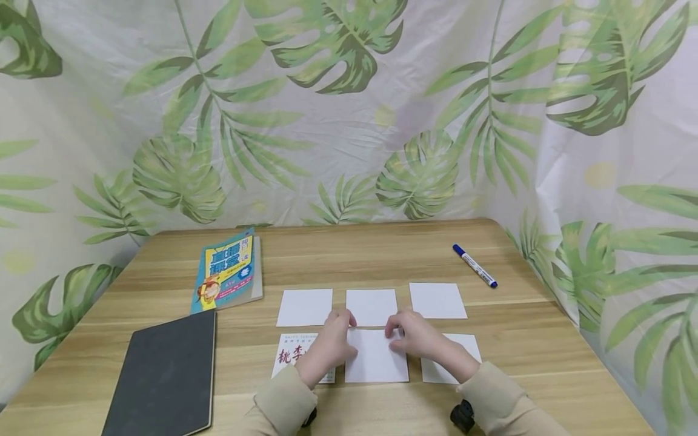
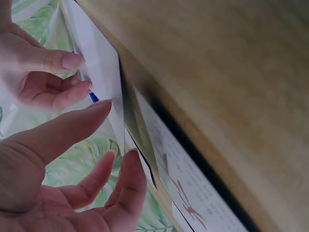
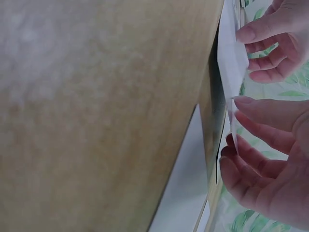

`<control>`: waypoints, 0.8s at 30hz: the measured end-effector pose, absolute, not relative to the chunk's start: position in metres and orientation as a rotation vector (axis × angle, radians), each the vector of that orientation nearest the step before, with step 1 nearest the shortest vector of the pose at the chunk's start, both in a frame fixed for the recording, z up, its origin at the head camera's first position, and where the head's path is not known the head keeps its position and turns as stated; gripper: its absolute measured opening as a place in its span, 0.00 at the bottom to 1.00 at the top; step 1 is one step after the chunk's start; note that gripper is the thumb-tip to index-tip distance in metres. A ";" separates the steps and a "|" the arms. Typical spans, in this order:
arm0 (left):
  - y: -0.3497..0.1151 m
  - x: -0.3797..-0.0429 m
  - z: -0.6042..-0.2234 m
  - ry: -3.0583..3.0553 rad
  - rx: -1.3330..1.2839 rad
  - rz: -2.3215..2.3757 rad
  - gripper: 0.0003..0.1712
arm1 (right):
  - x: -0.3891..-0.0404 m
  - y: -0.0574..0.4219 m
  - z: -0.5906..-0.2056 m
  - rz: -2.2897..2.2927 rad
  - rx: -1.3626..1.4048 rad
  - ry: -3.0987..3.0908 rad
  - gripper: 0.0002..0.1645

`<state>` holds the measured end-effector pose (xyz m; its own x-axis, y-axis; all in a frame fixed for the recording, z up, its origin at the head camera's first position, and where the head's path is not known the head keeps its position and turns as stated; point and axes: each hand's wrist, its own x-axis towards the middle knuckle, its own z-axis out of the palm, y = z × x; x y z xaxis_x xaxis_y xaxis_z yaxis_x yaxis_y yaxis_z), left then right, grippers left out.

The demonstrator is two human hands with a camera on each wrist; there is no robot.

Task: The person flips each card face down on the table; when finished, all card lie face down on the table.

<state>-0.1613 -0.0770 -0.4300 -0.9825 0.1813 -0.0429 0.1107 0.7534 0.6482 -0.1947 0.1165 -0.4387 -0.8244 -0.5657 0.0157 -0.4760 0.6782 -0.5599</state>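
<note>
A blank white card [image 1: 376,366] lies at the middle of the front row, between my two hands. My left hand [image 1: 330,345] holds its far left corner with thumb and curled fingers. At the far right corner, my right hand [image 1: 417,336] grips the same card; the right wrist view shows the thumb [image 3: 246,100] on one face and fingers on the other. The card [image 2: 104,63] looks slightly bent. Under the left forearm is a card with red characters [image 1: 289,357], partly covered. Beneath the right wrist lies another white card [image 1: 438,370], also partly hidden.
Three white cards form the back row: left [image 1: 305,307], middle [image 1: 372,306] and right [image 1: 438,301]. A blue-capped marker [image 1: 475,266] lies at the back right. On the left are a colourful book [image 1: 229,272] and a black notebook [image 1: 163,375]. A leaf-patterned curtain [image 1: 349,139] hangs behind the wooden table [image 1: 349,254].
</note>
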 end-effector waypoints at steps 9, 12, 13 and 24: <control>-0.078 -0.162 -0.431 2.862 0.295 0.931 0.19 | -0.193 0.119 -0.440 -0.807 -0.956 2.731 0.06; -0.076 -0.161 -0.431 2.877 0.304 0.893 0.16 | -0.192 0.119 -0.439 -0.795 -0.960 2.746 0.06; -0.076 -0.161 -0.430 2.880 0.307 0.884 0.16 | -0.192 0.118 -0.439 -0.796 -0.960 2.745 0.07; -0.079 -0.164 -0.430 2.818 0.387 0.924 0.13 | -0.192 0.116 -0.438 -0.845 -0.894 2.661 0.06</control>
<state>-0.1636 -0.0786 -0.4300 -0.9553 0.2888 -0.0627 0.1957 0.7770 0.5983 -0.1924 0.1162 -0.4381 -0.7940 -0.6077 -0.0159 -0.4872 0.6519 -0.5811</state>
